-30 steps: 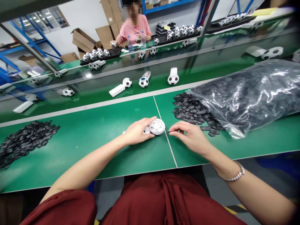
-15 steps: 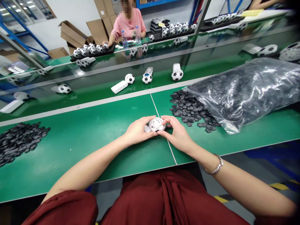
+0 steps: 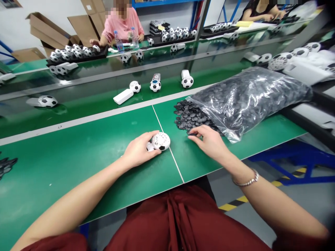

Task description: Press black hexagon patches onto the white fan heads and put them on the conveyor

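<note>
My left hand is closed round a white soccer-ball-shaped device, holding it on the green table top. Its upper face has an open lattice, and a black patch shows on its near side. To the right, my right hand pinches a small black plastic piece between thumb and fingers, at the near edge of a pile of black pieces. This pile spills from the mouth of a clear plastic bag.
Beyond the table edge runs a green conveyor carrying several soccer-ball devices with white handles. More white parts lie at far right. Another black pile is at far left. A person in pink sits opposite, beside a ball-filled tray.
My right hand has left the ball device and moved right to the black pile, where it now pinches a piece. My left hand keeps hold of the device. The camera view has swung right.
</note>
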The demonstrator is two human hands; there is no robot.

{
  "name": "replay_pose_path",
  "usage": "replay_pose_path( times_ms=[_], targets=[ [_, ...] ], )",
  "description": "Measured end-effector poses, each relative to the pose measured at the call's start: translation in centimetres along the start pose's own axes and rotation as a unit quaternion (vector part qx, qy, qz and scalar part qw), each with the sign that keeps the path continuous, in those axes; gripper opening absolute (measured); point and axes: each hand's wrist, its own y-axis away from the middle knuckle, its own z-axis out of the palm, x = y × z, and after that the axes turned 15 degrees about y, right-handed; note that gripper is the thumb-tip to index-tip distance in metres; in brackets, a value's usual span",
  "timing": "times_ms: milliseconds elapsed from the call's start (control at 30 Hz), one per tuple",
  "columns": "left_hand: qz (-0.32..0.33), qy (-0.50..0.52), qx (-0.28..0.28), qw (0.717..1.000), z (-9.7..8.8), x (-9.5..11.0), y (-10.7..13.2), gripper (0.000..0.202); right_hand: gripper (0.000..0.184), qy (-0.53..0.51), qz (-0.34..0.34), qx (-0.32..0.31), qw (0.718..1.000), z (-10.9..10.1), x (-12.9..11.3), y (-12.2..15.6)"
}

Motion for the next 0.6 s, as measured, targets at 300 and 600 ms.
replay_pose_path(
  times_ms=[300,600],
  targets=[
    [0.043,-0.080,-0.057,0.994,-1.1,0.3,-1.2,0.065,0.026,0.251,-0.145,-0.027,0.957,0.5,2.1,0.9],
    [0.066,-0.057,-0.063,0.994,-0.6,0.9,-0.3,0.080,0.008,-0.182,-0.147,-0.039,0.972,-0.3,-4.2,0.1]
  ],
)
